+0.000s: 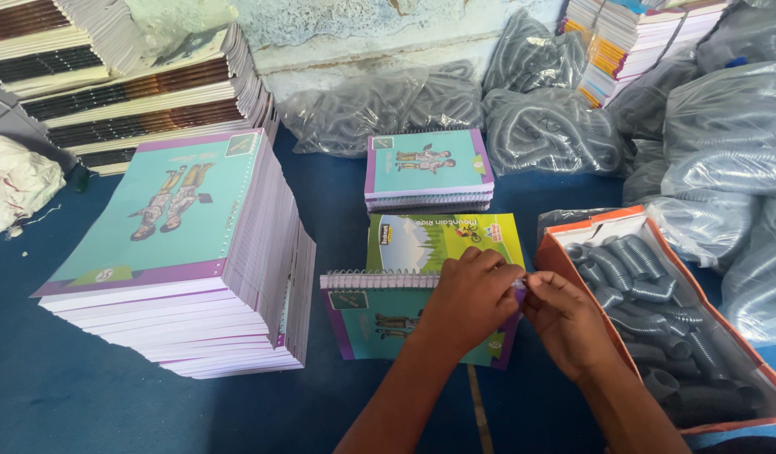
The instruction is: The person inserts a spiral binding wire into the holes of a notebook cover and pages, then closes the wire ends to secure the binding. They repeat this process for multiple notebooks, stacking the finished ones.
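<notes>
Both hands, the left hand (468, 304) and the right hand (566, 324), pinched the end of a clear spiral (517, 286) at the top right corner of a teal notebook (379, 324), beside an orange box (564, 252) of grey spirals.

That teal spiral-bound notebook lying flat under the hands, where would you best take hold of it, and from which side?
Probably the teal spiral-bound notebook is best taken by its near-left corner, coming in from the left. It lies flat on the blue table, its wire spiral runs along the far edge, and the left hand and right hand cover its right end, so that bare corner seems easiest to pinch.
</notes>
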